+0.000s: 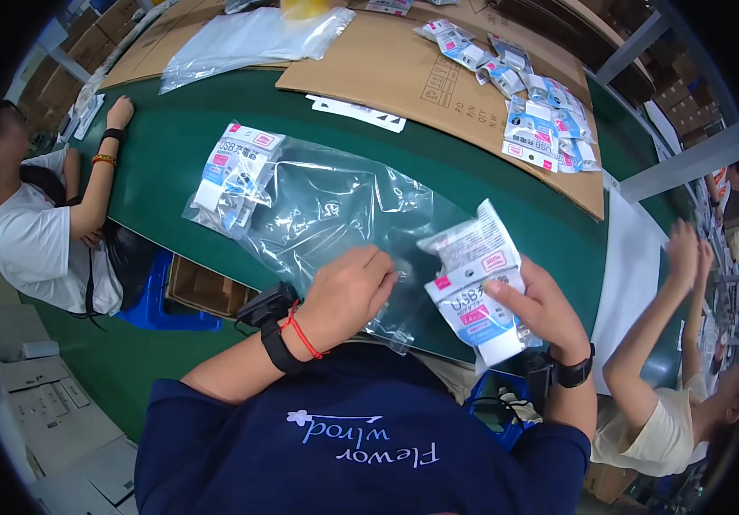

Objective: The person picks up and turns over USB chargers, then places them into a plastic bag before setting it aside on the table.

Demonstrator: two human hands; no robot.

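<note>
My right hand (542, 311) grips USB charger packets (476, 319), white, blue and pink, with the thumb across the front; a second crinkled packet seems to lie behind the first. My left hand (352, 290) is closed at the near edge of a large clear plastic bag (335, 193), fingertips curled onto the film. The bag lies flat on the green table. At its far left end sit similar charger packets (234, 176), apparently inside the bag; how many cannot be made out.
A cardboard sheet (369, 73) at the back bears a pile of charger packets (549, 120). Clear bags (249, 43) lie stacked at back left. One person (52, 223) sits at the left, another (657, 378) at the right. Blue crates (168, 296) stand below the table (150, 120).
</note>
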